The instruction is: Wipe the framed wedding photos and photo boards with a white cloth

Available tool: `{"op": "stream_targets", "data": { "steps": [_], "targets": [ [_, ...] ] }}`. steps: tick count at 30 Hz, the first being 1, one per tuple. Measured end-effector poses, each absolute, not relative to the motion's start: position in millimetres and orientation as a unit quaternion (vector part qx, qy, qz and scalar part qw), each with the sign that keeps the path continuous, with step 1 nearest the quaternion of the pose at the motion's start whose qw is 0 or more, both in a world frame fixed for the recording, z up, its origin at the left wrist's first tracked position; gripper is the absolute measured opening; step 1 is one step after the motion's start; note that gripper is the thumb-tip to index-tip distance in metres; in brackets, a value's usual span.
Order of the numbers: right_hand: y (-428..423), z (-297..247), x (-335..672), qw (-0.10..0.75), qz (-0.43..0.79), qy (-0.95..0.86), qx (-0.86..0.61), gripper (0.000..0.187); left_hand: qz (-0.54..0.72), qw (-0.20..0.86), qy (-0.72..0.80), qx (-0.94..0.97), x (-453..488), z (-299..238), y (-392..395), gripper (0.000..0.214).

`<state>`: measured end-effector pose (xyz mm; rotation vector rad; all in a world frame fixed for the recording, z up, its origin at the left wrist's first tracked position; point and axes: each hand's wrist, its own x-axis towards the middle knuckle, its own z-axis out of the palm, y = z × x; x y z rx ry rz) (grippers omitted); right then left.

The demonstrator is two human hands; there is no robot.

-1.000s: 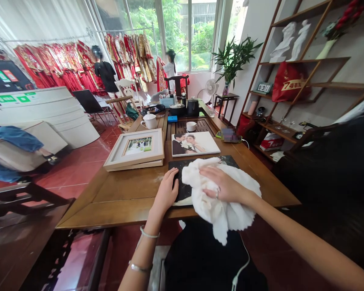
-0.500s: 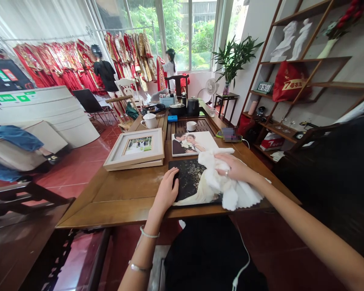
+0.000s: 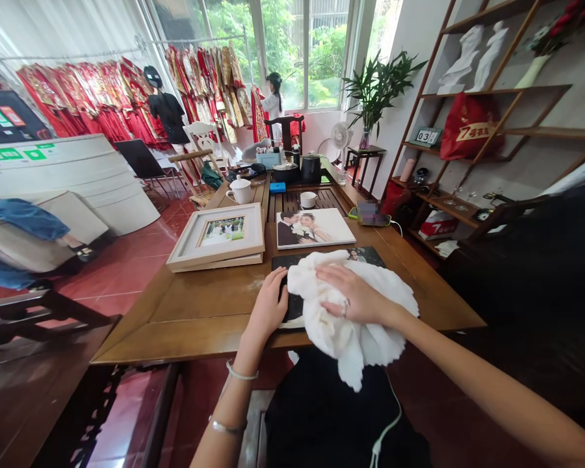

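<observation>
A white cloth [image 3: 351, 348] lies bunched across a dark photo panel [image 3: 294, 307] at the table's near edge, covering much of its picture. My right hand [image 3: 355, 296], with a ring on one finger, grips the cloth and presses it onto the panel. At the panel's left edge, my left hand [image 3: 270, 302] holds it in place, fingers along the side and thumb toward the near corner. Just beyond lies a white-edged wedding photo panel [image 3: 316, 229]. Two stacked light wooden frames [image 3: 182, 250] rest to the left, the top one bearing a small picture.
Behind the panels stand a lidded white cup [image 3: 240, 190], a small white bowl [image 3: 308, 199], a blue box [image 3: 277, 188] and a dark kettle [image 3: 311, 168]. A phone [image 3: 370, 213] with a cable lies at the right. Two people stand near the hanging red garments [image 3: 92, 97].
My right hand has drawn the cloth left and toward me over the dark panel, uncovering its far right corner. The cloth now hangs past the table's near edge. My left hand stays put.
</observation>
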<state>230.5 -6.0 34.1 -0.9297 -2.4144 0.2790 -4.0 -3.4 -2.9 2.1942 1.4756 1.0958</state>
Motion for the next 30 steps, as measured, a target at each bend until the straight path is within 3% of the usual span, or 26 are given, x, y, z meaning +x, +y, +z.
{"op": "stream_targets", "data": {
  "steps": [6, 20, 30],
  "targets": [
    [-30.1, 37.0, 250.1, 0.247, 0.117, -0.901, -0.338, 0.055, 0.381, 0.136, 0.517, 0.755, -3.2, -3.3, -4.7, 0.036],
    [67.4, 30.4, 244.5, 0.254, 0.056, -0.850, -0.459, 0.052, 0.382, 0.137, 0.513, 0.756, -5.2, -7.3, -1.0, 0.035],
    [0.0, 30.0, 226.0, 0.245, 0.082, -0.892, -0.370, 0.057, 0.375, 0.146, 0.511, 0.759, -4.9, -2.4, -2.2, 0.037]
  ]
}}
